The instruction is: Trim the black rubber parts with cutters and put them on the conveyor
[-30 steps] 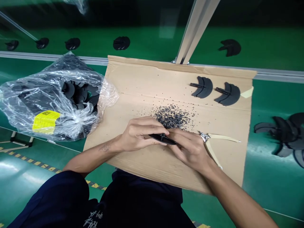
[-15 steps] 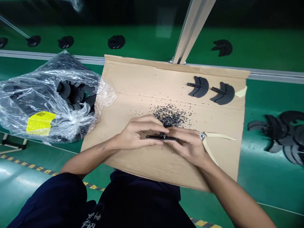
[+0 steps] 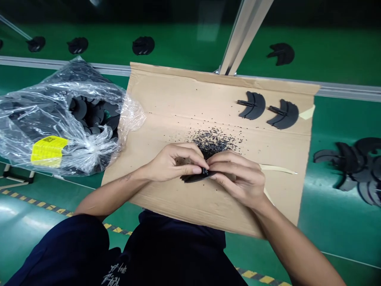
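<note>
your left hand (image 3: 175, 163) and right hand (image 3: 241, 179) are together, clamped on a black curved plastic part (image 3: 196, 178) over a flat tan cardboard sheet (image 3: 268, 202). small black plastic crumbs (image 3: 212, 142) lie just beyond.

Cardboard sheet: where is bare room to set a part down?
Upper left of the cardboard, between the plastic bag and the two black parts, above the black crumbs. The centre is crowded: left hand and right hand meet, holding a black part.
</note>
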Demonstrator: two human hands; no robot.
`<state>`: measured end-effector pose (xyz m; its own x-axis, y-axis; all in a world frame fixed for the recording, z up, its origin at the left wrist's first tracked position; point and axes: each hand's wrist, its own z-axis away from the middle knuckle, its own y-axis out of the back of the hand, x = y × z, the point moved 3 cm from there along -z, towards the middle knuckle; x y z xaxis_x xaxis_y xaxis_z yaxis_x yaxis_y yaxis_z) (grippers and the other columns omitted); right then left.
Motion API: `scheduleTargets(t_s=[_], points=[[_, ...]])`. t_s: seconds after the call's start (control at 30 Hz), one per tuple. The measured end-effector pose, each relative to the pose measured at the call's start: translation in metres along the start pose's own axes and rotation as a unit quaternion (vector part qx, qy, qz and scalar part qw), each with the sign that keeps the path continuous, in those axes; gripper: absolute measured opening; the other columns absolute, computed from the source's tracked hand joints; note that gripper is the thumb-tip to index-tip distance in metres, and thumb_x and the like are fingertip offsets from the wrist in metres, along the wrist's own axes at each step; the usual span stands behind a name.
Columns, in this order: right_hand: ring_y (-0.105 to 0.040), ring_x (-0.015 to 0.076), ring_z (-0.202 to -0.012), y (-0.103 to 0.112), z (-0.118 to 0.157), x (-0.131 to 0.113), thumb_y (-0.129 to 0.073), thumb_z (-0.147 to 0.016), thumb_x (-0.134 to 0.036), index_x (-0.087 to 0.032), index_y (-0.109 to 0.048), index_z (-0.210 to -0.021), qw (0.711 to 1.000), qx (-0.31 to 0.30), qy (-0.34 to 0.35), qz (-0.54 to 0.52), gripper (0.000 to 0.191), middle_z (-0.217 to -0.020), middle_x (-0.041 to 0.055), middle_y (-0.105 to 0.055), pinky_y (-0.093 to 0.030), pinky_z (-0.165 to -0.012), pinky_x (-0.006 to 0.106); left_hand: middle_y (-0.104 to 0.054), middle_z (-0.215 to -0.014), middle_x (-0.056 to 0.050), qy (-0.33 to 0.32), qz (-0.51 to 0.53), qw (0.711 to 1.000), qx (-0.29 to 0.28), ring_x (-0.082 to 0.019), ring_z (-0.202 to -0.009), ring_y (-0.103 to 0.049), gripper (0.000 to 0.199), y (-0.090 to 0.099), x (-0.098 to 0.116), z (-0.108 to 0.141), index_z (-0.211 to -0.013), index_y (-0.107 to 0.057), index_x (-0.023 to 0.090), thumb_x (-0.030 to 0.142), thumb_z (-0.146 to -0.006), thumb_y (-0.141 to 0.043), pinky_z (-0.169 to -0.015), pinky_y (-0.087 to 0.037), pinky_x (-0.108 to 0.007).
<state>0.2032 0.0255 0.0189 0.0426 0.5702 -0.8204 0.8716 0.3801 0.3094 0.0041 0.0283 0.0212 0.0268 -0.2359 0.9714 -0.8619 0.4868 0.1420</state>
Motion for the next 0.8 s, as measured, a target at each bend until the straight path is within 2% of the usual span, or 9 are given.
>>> scheduleTargets(t_s=[0.13, 0.3, 0.5, 0.6, 0.7, 0.77, 0.8], points=[[-0.072, 0.0192, -0.087, -0.001, 0.0, 0.0, -0.071, -0.091, -0.019, -0.021, -0.075, -0.101, 1.0, -0.016, -0.004, -0.004, 0.011, -0.097, 0.0086, -0.075, -0.061, -0.078, 0.035, -0.075, -0.085, -0.007, 0.023, 0.023, 0.999, -0.009, -0.014, -0.079, -0.07, 0.016, -0.003, -0.004, 0.0, -0.089, -0.081, 0.019, 0.034, -0.09, -0.075, -0.073, -0.058, -0.024], [-0.07, 0.0199, -0.084, -0.002, 0.003, 0.003, -0.072, -0.09, -0.018, -0.018, -0.074, -0.098, 0.999, -0.018, 0.04, 0.027, 0.008, -0.09, 0.0092, -0.074, -0.06, -0.074, 0.036, -0.075, -0.081, -0.006, 0.018, 0.015, 1.0, -0.012, -0.012, -0.076, -0.07, 0.012, -0.004, -0.003, 0.0, -0.086, -0.08, 0.017, 0.028, -0.088, -0.077, -0.071, -0.055, -0.021], [-0.069, 0.0195, -0.083, -0.002, 0.004, 0.007, -0.071, -0.09, -0.017, -0.016, -0.072, -0.098, 0.996, -0.051, 0.065, 0.025, 0.008, -0.09, 0.0101, -0.073, -0.06, -0.072, 0.035, -0.073, -0.079, -0.005, 0.009, -0.017, 0.999, -0.035, -0.012, -0.074, -0.068, 0.013, -0.005, -0.003, 0.0, -0.084, -0.077, 0.016, 0.026, -0.09, -0.074, -0.07, -0.053, -0.021], [-0.069, 0.0187, -0.083, -0.002, 0.004, 0.007, -0.073, -0.089, -0.015, -0.017, -0.072, -0.097, 0.997, -0.017, 0.055, 0.043, 0.008, -0.089, 0.0081, -0.073, -0.06, -0.072, 0.035, -0.073, -0.084, -0.006, 0.017, -0.022, 0.999, -0.016, -0.013, -0.078, -0.067, 0.023, -0.007, -0.005, 0.001, -0.089, -0.075, 0.016, 0.037, -0.096, -0.067, -0.073, -0.053, -0.023], [-0.07, 0.0177, -0.081, -0.003, 0.002, 0.005, -0.074, -0.088, -0.014, -0.019, -0.072, -0.097, 0.996, 0.031, 0.039, 0.08, 0.01, -0.088, 0.0058, -0.073, -0.06, -0.072, 0.034, -0.072, -0.099, -0.01, 0.029, 0.021, 0.999, -0.018, -0.016, -0.089, -0.068, 0.049, -0.011, -0.008, 0.004, -0.105, -0.072, 0.016, 0.061, -0.097, -0.052, -0.078, -0.055, -0.026], [-0.07, 0.017, -0.082, 0.001, 0.0, 0.002, -0.073, -0.089, -0.016, -0.019, -0.072, -0.097, 0.993, 0.037, 0.023, 0.108, 0.009, -0.089, 0.0051, -0.074, -0.06, -0.074, 0.034, -0.072, -0.104, -0.01, 0.031, 0.016, 0.999, -0.013, -0.017, -0.092, -0.068, 0.054, -0.013, -0.011, 0.006, -0.112, -0.07, 0.017, 0.066, -0.091, -0.06, -0.078, -0.055, -0.026], [-0.071, 0.0178, -0.086, 0.005, 0.001, 0.0, -0.073, -0.09, -0.019, -0.02, -0.072, -0.099, 0.992, 0.024, 0.011, 0.126, 0.009, -0.093, 0.006, -0.075, -0.061, -0.078, 0.036, -0.072, -0.104, -0.009, 0.029, -0.003, 1.0, 0.003, -0.017, -0.091, -0.068, 0.05, -0.013, -0.013, 0.007, -0.112, -0.07, 0.017, 0.061, -0.088, -0.067, -0.077, -0.054, -0.026]])
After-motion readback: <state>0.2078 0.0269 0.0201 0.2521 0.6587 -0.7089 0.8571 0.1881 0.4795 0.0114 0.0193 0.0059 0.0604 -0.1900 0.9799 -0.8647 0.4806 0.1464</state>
